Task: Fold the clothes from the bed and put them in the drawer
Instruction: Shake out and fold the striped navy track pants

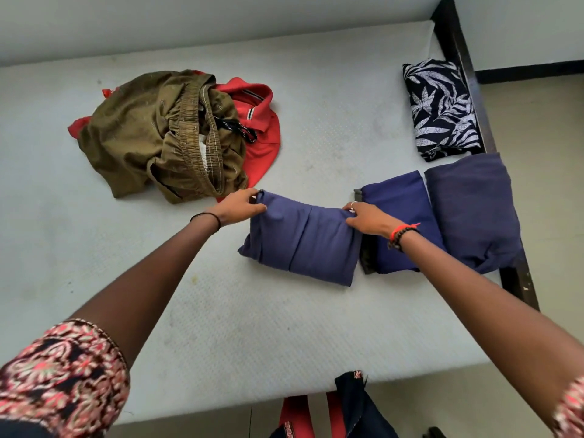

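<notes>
1. Nearest to where I stood, a red-and-black paisley-print sleeve (60, 374) covered the person's left upper arm. Both bare forearms reached out over the pale grey textured mattress (252, 327).
2. A folded violet-blue cotton garment (303, 245) lay as a plump rectangle on the right half of the mattress, with a hand at each of its far corners.
3. The left hand (238, 207) was at the far left corner, thumb and fingers drawn together and pinching the cloth there. A thin black band (205, 216) circled that wrist.
4. The right hand (369, 218) was at the far right corner, fingers bent down and clamped on the fabric's edge. It wore a silver ring (353, 203) on one finger and red and dark beaded bracelets (401, 233) at the wrist.
5. Both arms were stretched nearly straight, palms turned down and wrists low over the bed.
6. Just to the right, touching the held piece, lay a folded dark blue garment with black trim (401, 210), partly under the right wrist. Beside it a larger folded navy cloth bundle (474, 210) sat at the mattress's end, against the dark wooden bed frame (458, 52).
7. Farther back along that frame sat a folded black-and-white leaf-print garment (442, 109).
8. Beyond the left hand, crumpled olive-green shorts with an elastic waistband (151, 134) were heaped on a red polo shirt (262, 128), whose hem came close to that hand's fingers.
</notes>
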Demonstrator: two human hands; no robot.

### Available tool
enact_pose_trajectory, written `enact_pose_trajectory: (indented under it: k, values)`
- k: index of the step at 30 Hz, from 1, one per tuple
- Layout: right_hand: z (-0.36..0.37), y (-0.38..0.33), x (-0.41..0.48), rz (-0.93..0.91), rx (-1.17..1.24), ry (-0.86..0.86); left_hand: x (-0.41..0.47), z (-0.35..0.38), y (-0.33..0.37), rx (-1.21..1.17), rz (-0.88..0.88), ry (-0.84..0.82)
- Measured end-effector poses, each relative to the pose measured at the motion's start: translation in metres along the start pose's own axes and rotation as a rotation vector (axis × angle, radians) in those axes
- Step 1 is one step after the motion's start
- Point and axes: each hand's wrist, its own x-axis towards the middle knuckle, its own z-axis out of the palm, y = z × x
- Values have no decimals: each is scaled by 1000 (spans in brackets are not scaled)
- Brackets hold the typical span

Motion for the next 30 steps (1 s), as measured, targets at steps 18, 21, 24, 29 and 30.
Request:
enact_pose_trajectory:
  k: [18, 21, 24, 29, 30]
  values:
    - [24, -38, 46, -145, -192, 17, -66, 189, 15, -1421, -752, 403]
    - [28, -29, 57, -137, -165, 20, -56, 188, 24, -1535, -606, 439]
    - [30, -29, 61, -134, -83, 11, -43, 180, 28, -1688, -439, 424]
    - [26, -26, 62, -61, 95, -30, -28, 155, 40, -1695, -365, 381]
    - [27, -23, 62, -46, 157, -47, -29, 147, 44, -1705, -356, 356]
